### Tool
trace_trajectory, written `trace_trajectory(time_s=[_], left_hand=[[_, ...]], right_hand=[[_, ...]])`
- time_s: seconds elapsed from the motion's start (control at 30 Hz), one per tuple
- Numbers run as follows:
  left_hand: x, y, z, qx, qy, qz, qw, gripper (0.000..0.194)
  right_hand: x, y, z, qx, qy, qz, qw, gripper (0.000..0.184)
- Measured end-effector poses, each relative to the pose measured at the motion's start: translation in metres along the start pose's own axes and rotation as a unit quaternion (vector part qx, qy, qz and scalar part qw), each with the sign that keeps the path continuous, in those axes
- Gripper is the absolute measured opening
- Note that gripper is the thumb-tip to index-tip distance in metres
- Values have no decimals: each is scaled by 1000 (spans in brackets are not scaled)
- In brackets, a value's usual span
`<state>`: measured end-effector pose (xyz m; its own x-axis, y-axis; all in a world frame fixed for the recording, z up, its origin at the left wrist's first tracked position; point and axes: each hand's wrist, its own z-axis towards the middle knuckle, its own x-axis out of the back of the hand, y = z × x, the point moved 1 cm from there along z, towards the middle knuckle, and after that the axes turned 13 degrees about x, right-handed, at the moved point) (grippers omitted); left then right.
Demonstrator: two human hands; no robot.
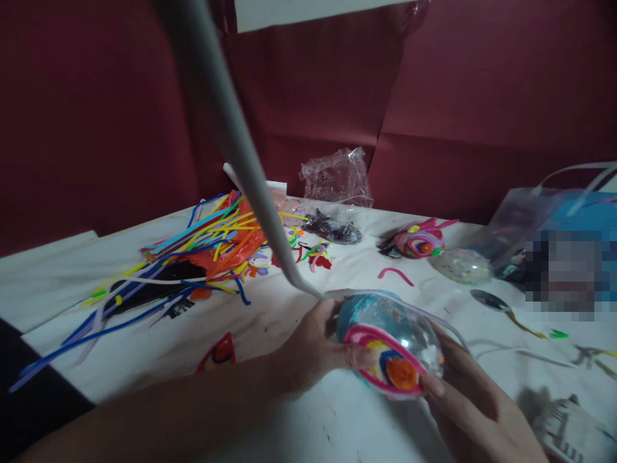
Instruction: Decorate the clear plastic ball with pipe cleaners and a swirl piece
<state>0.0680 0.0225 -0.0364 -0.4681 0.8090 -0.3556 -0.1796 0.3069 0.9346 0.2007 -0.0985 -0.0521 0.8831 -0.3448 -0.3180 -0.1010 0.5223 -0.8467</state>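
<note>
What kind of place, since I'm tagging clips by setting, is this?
Probably an indoor craft corner: a white table, a heap of colourful strips on it, and a clear container with pink trim.

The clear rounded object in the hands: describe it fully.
The clear rounded object looks like shiny plastic, with a bluish left end. On its near side, a pink border surrounds yellow, dark blue and orange patches. The left hand grips its left end, thumb across the border; the right hand holds its right side. Whether it rests on the table is unclear.
</note>
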Motion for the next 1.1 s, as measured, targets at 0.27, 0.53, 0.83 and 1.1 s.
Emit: trace_trajectory(time_s=[0.27,0.53,0.83,1.1], left_hand=[[1,-7,2,102,0,-77,992,56],[3,-4,3,175,79,-72,979,44],[4,0,3,192,76,-21,978,49],[4,0,3,198,102,-12,975,50]], right_hand=[[6,5,3,-77,2,47,996,52],[3,5,1,-130,16,92,987,46],[-9,-3,0,-149,66,47,985,75],[-6,0,1,-186,75,16,980,79]])
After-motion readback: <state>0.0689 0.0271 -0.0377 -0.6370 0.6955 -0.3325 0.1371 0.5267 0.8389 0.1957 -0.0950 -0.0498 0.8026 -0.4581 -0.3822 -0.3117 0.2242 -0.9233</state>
